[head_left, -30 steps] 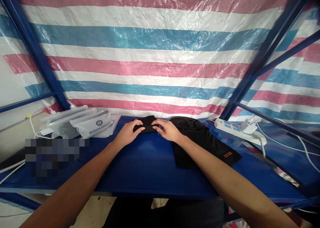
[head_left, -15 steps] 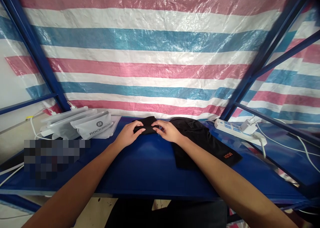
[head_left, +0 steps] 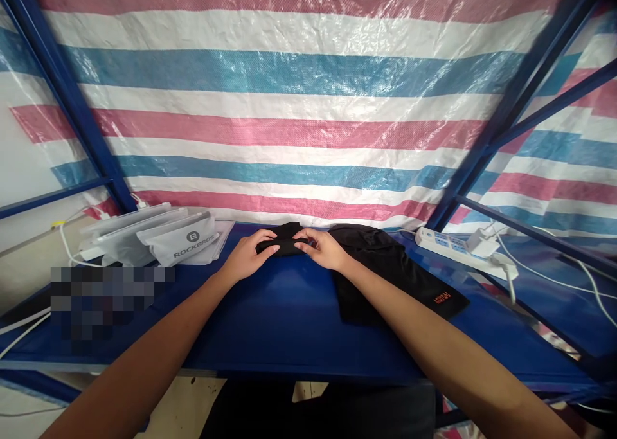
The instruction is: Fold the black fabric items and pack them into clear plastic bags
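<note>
A small folded black cloth (head_left: 284, 238) lies on the blue table (head_left: 270, 323) near its back edge. My left hand (head_left: 248, 257) grips the cloth's left end, fingers curled over it. My right hand (head_left: 322, 249) pinches its right end from the other side. Just to the right of my right hand lies a larger black garment (head_left: 385, 272) with small orange lettering, spread flat on the table.
Several grey ROCKBROS pouches (head_left: 180, 243) are stacked at the back left with white cables beside them. A white power strip (head_left: 463, 249) with plugs and cords sits at the right. A striped tarp (head_left: 289, 105) and blue frame posts close off the back.
Both hands have stayed on the small black cloth, shifting only slightly; the fingers have closed a little more round its ends.
</note>
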Motion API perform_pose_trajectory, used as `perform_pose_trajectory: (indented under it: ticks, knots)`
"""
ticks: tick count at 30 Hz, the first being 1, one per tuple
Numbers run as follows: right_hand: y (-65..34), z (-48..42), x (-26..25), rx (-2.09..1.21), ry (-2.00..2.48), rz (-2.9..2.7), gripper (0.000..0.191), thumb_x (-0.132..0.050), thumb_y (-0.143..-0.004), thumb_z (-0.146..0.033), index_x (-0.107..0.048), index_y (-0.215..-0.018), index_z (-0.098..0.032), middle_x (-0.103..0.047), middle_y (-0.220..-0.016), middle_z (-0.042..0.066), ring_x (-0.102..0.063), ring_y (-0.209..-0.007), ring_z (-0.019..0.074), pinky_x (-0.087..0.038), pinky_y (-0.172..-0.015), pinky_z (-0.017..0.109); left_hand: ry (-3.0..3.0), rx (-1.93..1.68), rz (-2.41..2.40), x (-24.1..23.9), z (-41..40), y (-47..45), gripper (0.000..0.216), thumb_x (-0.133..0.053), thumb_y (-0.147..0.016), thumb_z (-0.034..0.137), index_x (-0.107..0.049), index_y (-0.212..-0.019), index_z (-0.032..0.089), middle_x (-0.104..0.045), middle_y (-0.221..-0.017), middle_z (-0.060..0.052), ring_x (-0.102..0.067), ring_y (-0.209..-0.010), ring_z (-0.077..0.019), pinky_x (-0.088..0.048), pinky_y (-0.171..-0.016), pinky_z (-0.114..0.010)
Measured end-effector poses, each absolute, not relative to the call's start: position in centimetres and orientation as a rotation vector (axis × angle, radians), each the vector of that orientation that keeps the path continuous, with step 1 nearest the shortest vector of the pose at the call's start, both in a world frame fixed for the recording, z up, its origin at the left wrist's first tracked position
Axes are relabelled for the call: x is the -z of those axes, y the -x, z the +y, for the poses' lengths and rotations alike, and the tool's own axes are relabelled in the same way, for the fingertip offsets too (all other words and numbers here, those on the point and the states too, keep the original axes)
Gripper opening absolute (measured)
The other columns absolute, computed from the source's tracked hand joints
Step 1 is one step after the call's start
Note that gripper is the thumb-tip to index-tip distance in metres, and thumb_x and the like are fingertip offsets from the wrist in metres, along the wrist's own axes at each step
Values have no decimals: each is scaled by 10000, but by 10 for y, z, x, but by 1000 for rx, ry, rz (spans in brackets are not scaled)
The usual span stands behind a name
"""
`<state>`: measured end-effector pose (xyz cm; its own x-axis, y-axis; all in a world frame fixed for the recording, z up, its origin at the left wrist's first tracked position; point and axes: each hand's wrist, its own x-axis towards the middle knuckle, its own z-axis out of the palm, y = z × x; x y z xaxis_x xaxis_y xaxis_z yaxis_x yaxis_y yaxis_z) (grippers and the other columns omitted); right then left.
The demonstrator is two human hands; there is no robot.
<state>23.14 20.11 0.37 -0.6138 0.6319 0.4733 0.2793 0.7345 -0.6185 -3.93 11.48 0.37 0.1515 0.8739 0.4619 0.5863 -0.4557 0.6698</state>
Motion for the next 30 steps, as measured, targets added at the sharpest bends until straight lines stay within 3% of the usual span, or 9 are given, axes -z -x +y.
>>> perform_pose_trajectory:
  ticks: [8,11,14,16,19,22,25,27,30]
  knots:
    - [-216,214,1,-507,889,-2210,135,-719,-994,-255,-849,-998,-219,-748,-990,63,-680,-790,180,-585,-818,364,-2049,-1221,1620,9,141,46,319,-626,-1022,527,-791,-970,259,-763,-1116,-70,-727,-1082,-283,-588,-1003,-450]
    - [-211,214,5,-426,904,-2231,122,-730,-997,-237,-842,-1037,-212,-734,-1026,74,-699,-867,200,-605,-914,397,-2112,-1214,1718,14,145,45,254,-641,-1016,462,-790,-1049,259,-705,-1177,-87,-674,-1146,-294,-559,-1056,-488]
    - [-209,209,8,-219,854,-2240,128,-728,-1003,-232,-810,-1097,-202,-679,-1247,132,-685,-1113,273,-598,-1021,454,-2345,-1247,1713,10,139,39,188,-611,-1033,329,-754,-1137,267,-673,-1263,-89,-619,-1224,-304,-496,-1127,-517]
    - [-210,204,6,-76,794,-2264,167,-708,-1008,-206,-779,-1160,-205,-628,-1372,156,-630,-1228,316,-585,-1055,495,-2523,-1153,1643,3,131,31,232,-524,-1046,217,-741,-1116,262,-688,-1233,-87,-632,-1187,-298,-507,-1080,-494]
    - [-215,199,-3,5,590,-2429,282,-580,-1039,-99,-749,-1231,-219,-683,-1289,135,-631,-1194,303,-568,-1072,493,-2667,-951,1659,-5,119,19,335,-460,-997,98,-745,-1090,248,-724,-1135,-96,-672,-1083,-309,-511,-1017,-511]
    - [-222,201,-11,-45,456,-2562,333,-557,-1032,-72,-749,-1255,-228,-735,-1196,108,-667,-1149,286,-564,-1078,477,-2715,-879,1739,-7,110,9,251,-547,-990,174,-747,-1132,230,-745,-1129,-124,-685,-1102,-351,-483,-1071,-570]
    - [-229,206,-12,-161,420,-2579,375,-761,-969,-210,-724,-1342,-228,-720,-1303,120,-670,-1233,309,-563,-1110,489,-2690,-868,1755,-1,107,10,286,-666,-981,338,-716,-1240,228,-736,-1239,-154,-679,-1184,-388,-515,-1069,-565]
    - [-231,208,-10,-211,413,-2566,450,-829,-931,-244,-714,-1367,-238,-711,-1349,126,-661,-1281,321,-554,-1131,502,-2645,-863,1749,3,109,16,331,-667,-984,346,-689,-1295,238,-728,-1293,-147,-689,-1189,-382,-554,-1024,-536]
    - [-229,209,-5,-220,483,-2504,372,-781,-961,-180,-733,-1325,-238,-748,-1297,124,-681,-1256,317,-557,-1108,503,-2561,-891,1704,7,116,29,312,-599,-1028,330,-677,-1322,257,-730,-1329,-116,-714,-1186,-355,-590,-969,-492]
